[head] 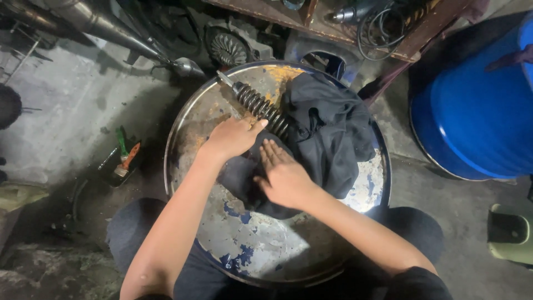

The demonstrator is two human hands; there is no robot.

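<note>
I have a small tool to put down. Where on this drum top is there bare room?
Free: the near part of the drum top, between the forearms. Crowded: the far half, where the coil spring, dark cloth, left hand and right hand lie.

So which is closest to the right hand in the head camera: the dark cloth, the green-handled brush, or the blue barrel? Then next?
1. Dark cloth: under the right hand, touching.
2. Blue barrel: far right, off the drum top.
3. Green-handled brush: far left, on the floor, a little farther than the barrel.
</note>
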